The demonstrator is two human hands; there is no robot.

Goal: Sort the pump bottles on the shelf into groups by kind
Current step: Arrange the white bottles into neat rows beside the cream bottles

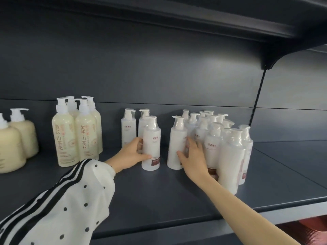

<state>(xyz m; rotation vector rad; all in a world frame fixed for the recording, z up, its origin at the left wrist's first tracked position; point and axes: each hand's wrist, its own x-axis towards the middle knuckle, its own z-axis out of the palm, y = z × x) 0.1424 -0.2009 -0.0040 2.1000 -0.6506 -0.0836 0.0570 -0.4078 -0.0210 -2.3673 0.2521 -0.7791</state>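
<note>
My left hand grips a slim white pump bottle standing upright on the dark shelf, in front of two like bottles. My right hand wraps its thumb and fingers round another white pump bottle at the left edge of a dense cluster of several white bottles. Further left stand several tall cream pump bottles with red and green lettering.
Two squat beige pump bottles stand at the far left. The upper shelf overhangs close above. A bracket and upright bound the bay on the right. Bare shelf surface lies in front of the bottles.
</note>
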